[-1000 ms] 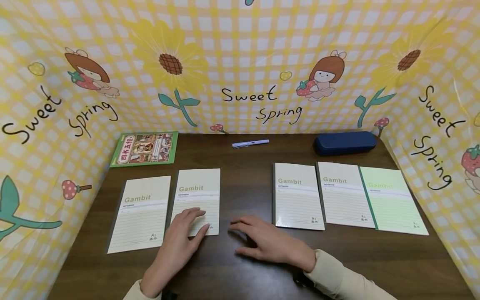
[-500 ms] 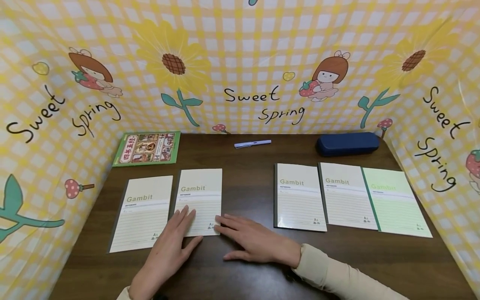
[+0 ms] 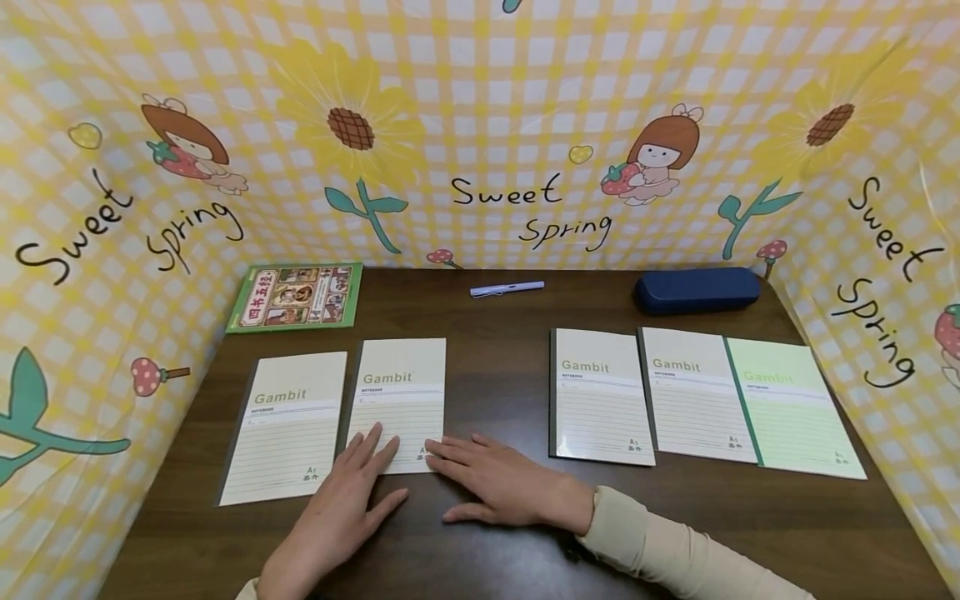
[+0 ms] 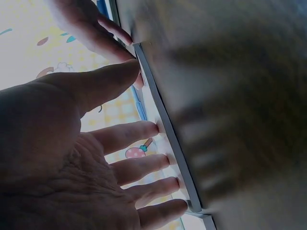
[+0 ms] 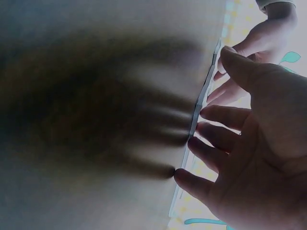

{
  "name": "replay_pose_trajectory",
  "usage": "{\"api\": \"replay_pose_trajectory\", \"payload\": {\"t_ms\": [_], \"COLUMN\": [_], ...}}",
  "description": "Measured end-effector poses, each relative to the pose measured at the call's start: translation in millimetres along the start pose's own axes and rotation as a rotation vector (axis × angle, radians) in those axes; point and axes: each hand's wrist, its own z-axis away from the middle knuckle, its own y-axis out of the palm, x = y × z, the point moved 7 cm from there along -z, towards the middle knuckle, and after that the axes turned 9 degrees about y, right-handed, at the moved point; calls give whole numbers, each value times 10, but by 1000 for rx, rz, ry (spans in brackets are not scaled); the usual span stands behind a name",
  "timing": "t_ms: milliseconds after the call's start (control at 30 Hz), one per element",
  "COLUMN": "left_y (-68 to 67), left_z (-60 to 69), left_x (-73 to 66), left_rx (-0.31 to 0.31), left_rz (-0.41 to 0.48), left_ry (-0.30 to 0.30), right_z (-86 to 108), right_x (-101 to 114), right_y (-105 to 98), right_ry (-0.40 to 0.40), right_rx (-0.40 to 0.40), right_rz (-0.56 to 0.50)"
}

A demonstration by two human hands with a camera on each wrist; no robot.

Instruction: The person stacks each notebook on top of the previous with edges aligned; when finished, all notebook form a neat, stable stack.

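In the head view my left hand [image 3: 337,500] rests its spread, straight fingers on the lower left part of a cream Gambit notebook [image 3: 401,400]. From the other side my right hand [image 3: 506,483] touches that notebook's lower right corner with its fingertips, thumb apart on the dark table. The left wrist view has the palm of my left hand [image 4: 100,167] facing the notebook's edge [image 4: 165,124], fingertips at the cover. Fingers of my right hand [image 5: 244,143] meet the thin notebook [image 5: 195,120] in the right wrist view. A second cream notebook [image 3: 288,417] lies left of my left hand.
Two cream notebooks [image 3: 603,400] [image 3: 697,392] and a green one [image 3: 795,404] lie in a row at the right. Along the back are an illustrated book [image 3: 296,298], a lavender pen [image 3: 506,289] and a blue case [image 3: 697,290]. A checkered cloth [image 3: 495,100] walls the table.
My right hand has moved left and now touches the notebook's lower right corner. My left hand has shifted slightly left and down, its fingers straighter. The notebooks look unmoved; the view has shifted slightly.
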Motion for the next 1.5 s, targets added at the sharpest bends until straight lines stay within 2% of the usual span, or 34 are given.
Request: {"api": "replay_pose_trajectory", "payload": {"t_ms": [200, 500, 933, 1267, 1500], "left_y": [27, 62, 209, 272, 281], "left_z": [5, 7, -54, -124, -128], "left_x": [6, -28, -189, -324, -368], "left_rx": [-2, 50, 114, 109, 115], "left_rz": [-36, -40, -11, -28, -10], "left_ry": [15, 22, 82, 131, 139], "right_z": [-19, 20, 196, 308, 330], "right_x": [1, -24, -235, -368, -387], "right_y": [23, -13, -1, -47, -45], "right_ry": [13, 33, 125, 155, 164], "right_rx": [6, 3, 0, -36, -16], "right_rz": [60, 100, 89, 50, 37]}}
